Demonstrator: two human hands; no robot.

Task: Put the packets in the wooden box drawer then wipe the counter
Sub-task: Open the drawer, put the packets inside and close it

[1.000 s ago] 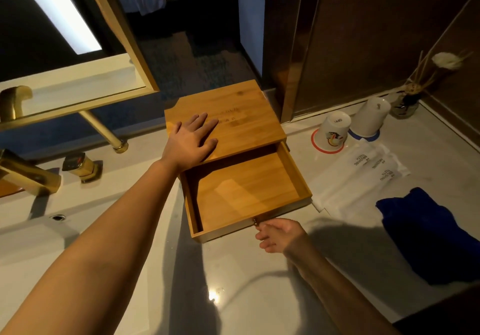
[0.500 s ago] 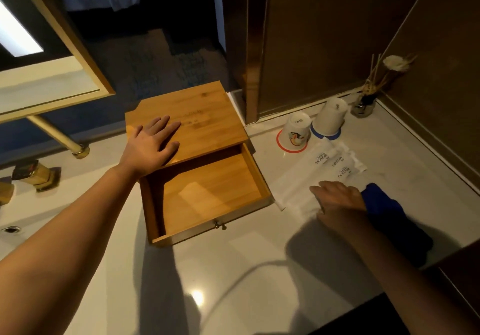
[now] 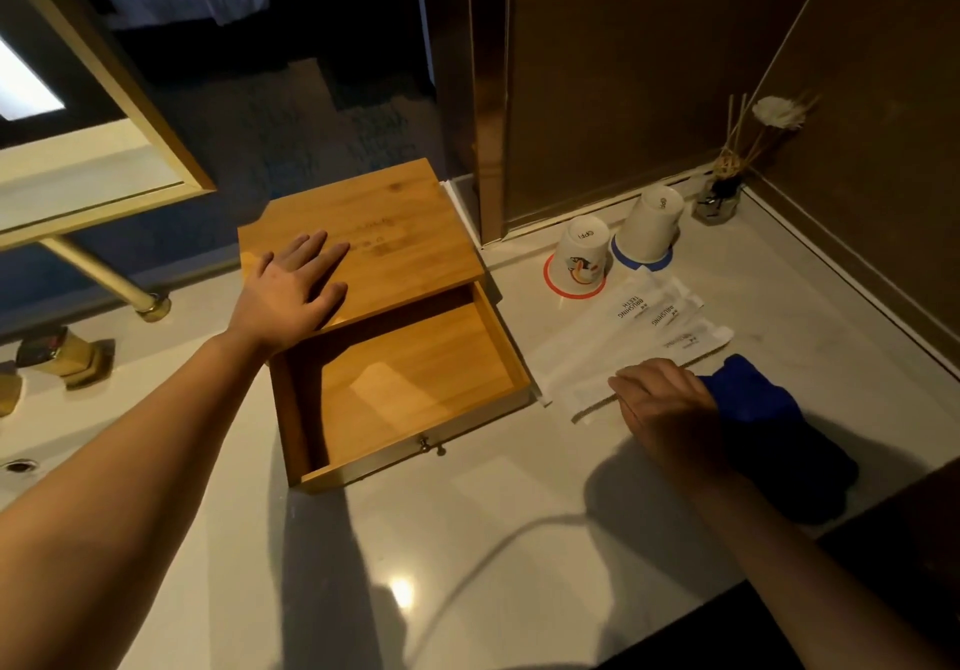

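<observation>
From the head camera, the wooden box (image 3: 358,243) stands on the white counter (image 3: 519,539), near the back edge. Its drawer (image 3: 410,383) is pulled out toward the person and it is empty inside; a small metal knob (image 3: 425,444) sits on the drawer front.

The left hand (image 3: 296,290) lies flat on the top of the box, palm down, with the fingers stretched out and spread a little. It grips nothing.

To the right of the drawer, several white packets (image 3: 623,342) lie side by side on the counter, some with dark printed words on them. The right hand (image 3: 670,409) rests palm down on the near end of the packets. Its fingers are bent slightly and press on the nearest packet, but I cannot tell if they already grip it. Just beside this hand, on its right, a dark blue cloth (image 3: 769,425) lies on the counter, and the hand partly covers its edge.

Behind the packets two paper cups stand upside down: one cup with a picture (image 3: 579,259) on a red-edged coaster, and one plain cup (image 3: 649,225) on a blue coaster. In the far corner is a small bottle with reed sticks (image 3: 719,191). At the left edge, gold tap parts (image 3: 62,355) show beside the sink.
</observation>
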